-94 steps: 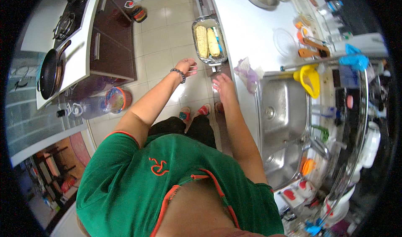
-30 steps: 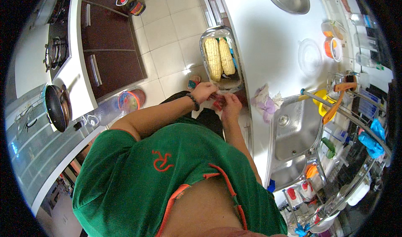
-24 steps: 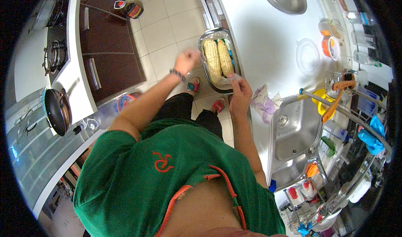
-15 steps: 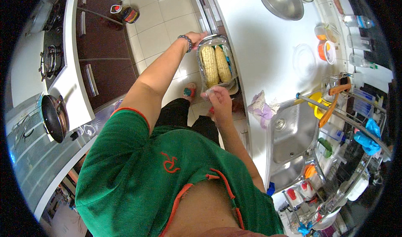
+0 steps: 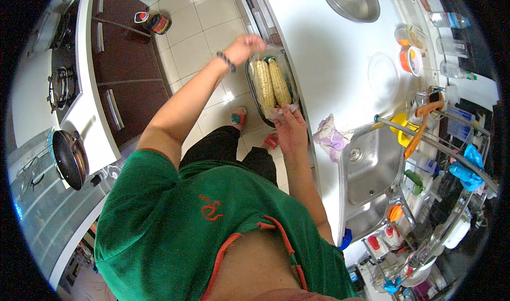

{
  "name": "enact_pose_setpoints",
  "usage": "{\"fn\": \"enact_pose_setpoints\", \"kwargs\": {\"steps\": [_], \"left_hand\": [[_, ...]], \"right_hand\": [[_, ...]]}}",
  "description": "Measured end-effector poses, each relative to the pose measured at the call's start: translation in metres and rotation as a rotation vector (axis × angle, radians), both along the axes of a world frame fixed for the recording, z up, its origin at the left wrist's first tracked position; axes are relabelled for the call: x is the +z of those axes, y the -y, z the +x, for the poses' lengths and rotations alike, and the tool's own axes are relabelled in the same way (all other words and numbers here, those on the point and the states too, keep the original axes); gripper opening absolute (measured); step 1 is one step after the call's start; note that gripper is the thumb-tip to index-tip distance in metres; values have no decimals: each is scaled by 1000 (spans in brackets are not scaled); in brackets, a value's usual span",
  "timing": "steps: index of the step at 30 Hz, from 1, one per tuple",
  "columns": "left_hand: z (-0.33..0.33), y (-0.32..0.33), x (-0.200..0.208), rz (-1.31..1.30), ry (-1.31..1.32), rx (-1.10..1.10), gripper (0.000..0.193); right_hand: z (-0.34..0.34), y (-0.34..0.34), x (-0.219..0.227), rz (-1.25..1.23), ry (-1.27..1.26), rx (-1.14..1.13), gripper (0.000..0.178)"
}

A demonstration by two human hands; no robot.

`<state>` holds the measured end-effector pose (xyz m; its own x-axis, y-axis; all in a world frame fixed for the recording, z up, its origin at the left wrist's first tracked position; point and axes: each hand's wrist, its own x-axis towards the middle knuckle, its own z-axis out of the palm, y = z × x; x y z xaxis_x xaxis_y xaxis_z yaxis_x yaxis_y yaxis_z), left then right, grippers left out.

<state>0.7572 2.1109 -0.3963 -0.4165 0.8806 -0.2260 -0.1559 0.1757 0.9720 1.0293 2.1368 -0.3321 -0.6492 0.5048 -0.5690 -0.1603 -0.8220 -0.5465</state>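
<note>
Two pale yellow corn cobs (image 5: 271, 83) lie side by side, lengthwise away from me, in a clear plastic bag (image 5: 280, 111). Around and under them shows the dark rim of a rounded container (image 5: 254, 92), beside the counter's front edge; whether the cobs rest in it or hang above it I cannot tell. My left hand (image 5: 245, 48), a beaded bracelet on its wrist, pinches the bag's far end. The near end is gripped between the fingers of my right hand (image 5: 292, 130), just below the cobs. Some green and blue shows beside the cobs.
Along the right runs a white counter (image 5: 319, 62) with a steel bowl (image 5: 351, 1), a crumpled purple-and-white cloth (image 5: 332, 138) and a steel sink (image 5: 372, 168). A dark bottle (image 5: 159, 23) stands on the tiled floor. At left, a black pan (image 5: 69, 160) sits by the stove.
My left hand has shifted slightly left and lifted from the container's far rim to the bag's far end. My right hand has moved a little right and is turned more upward.
</note>
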Motion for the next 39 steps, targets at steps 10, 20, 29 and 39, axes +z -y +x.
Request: {"fn": "enact_pose_setpoints", "kwargs": {"steps": [10,20,29,39], "left_hand": [[93,48,58,119,203,-330,16],[102,39,82,-252,179,-149,30],[109,35,51,-105,-71,17,51],[82,34,16,-234,830,433,38]], "right_hand": [[-20,-12,5,549,96,197,38],[-44,-40,-23,1228,305,546,40],[-49,-39,-33,1109,256,562,45],[-16,-40,-40,1211,480,504,15]]}}
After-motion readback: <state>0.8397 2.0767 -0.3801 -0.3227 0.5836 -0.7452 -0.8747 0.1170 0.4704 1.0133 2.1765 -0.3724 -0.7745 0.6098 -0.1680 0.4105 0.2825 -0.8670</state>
